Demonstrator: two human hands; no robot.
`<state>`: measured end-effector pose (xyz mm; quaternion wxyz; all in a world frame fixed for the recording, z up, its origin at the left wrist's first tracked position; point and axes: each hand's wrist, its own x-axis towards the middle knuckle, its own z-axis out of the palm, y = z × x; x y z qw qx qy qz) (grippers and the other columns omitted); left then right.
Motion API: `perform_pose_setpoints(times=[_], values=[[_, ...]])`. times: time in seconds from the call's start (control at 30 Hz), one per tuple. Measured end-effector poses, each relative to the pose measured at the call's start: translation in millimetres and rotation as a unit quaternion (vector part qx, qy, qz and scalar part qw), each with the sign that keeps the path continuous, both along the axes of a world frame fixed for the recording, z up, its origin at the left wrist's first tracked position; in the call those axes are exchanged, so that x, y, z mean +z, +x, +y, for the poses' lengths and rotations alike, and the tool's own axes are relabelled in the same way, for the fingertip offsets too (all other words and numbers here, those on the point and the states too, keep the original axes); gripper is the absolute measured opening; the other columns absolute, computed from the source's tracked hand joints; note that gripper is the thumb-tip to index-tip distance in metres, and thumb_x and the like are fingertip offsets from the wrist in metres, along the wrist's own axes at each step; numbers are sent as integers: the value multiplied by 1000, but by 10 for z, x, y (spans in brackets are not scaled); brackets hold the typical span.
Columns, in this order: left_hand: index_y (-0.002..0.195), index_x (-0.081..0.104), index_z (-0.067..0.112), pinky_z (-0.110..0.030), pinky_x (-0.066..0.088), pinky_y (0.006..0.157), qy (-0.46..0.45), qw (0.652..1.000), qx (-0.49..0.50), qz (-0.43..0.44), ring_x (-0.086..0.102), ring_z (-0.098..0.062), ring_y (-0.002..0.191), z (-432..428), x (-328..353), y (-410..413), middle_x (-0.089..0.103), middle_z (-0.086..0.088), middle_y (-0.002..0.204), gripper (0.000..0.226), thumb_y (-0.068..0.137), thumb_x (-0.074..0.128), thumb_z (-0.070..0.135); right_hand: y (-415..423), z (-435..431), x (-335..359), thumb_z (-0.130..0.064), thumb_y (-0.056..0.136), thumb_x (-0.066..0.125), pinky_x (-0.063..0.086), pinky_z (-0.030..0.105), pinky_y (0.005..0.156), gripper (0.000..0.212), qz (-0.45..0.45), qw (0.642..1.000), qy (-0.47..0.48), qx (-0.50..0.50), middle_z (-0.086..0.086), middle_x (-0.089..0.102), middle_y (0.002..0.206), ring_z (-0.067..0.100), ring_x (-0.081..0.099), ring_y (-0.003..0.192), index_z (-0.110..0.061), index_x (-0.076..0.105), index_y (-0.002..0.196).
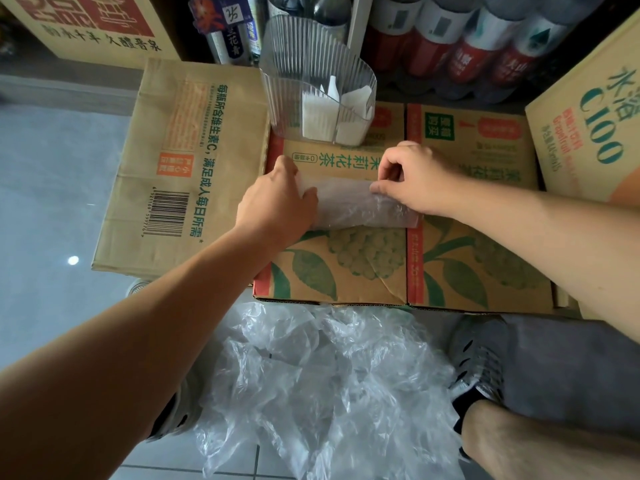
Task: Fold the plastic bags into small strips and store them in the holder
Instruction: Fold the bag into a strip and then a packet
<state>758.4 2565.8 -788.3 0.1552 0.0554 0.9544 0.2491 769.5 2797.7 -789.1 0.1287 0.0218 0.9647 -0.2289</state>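
Green "茉莉花茶" on the centre carton [346, 271], "每瓶所含維生素C,滿足成人每日所需" beside a barcode [169, 213] on the left carton [138, 140], "水溶 C100" and orange "Grapefruit" on the right carton [571, 168], "久釀香泉" on the far-left box [166, 15], all seen upside down

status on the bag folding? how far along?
Early to midway. Done: a few folded strips stand in the clear ribbed holder. In hand: one partly folded plastic bag lies as a band on the cardboard box; the left hand grips its left end, the right hand pinches its upper edge. Left: finish this fold, stow it, then work through the pile of loose bags on the floor.
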Motion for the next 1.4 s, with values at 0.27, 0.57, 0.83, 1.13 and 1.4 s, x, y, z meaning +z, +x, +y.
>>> perform_pose_setpoints(times=[0.27, 0.57, 0.83, 1.13, 1.4], values=[[131, 55, 14, -53, 45, 102, -7, 963, -133, 235, 51, -36, 123, -90, -3, 171, 53, -15, 135, 45, 88, 66, 20, -38, 23, -23, -36, 85, 80, 51, 36, 74, 20, -9, 1000, 2, 10, -5, 56, 93, 17, 57, 81, -24, 64, 80], [161, 17, 3, -54, 8, 126, -135, 935, -283, 167, 4, -28, 158, -123, -483, 407, 9, -15, 170, 77, 104, 17, 54, 68, -252, 109, -36, 92, 69, 46, 40, 89, 24, 17, 989, 142, -31, 7, 55, 116, 29, 52, 110, -18, 63, 106], [162, 4, 6, -56, 2, 126, -146, 931, -294, 158, -6, -28, 158, -114, -484, 413, -2, -14, 170, 84, 100, 11, 61, 705, -520, -145, -45, 103, 12, -10, 39, 127, 71, -41, 960, 142, 236, 4, -25, 167, 16, -28, 152, -13, -13, 161], [163, 9, 10, -59, 3, 125, -154, 931, -290, 158, -5, -37, 157, -114, -474, 399, 0, -11, 171, 86, 100, 17, 67, 849, 243, -198, -61, 99, -7, -7, 45, 127, 75, -51, 949, 226, 215, 2, -40, 161, 17, -36, 149, -16, -31, 154], [164, 6, 15, -59, 0, 125, -143, 935, -296, 134, -8, -32, 157, -126, -460, 374, -3, -5, 172, 88, 97, 18, 70, 755, 53, -136, -45, 85, 72, 37, 55, 110, 59, 132, 967, 105, 189, 14, 46, 150, 36, 41, 136, -9, 58, 130]])
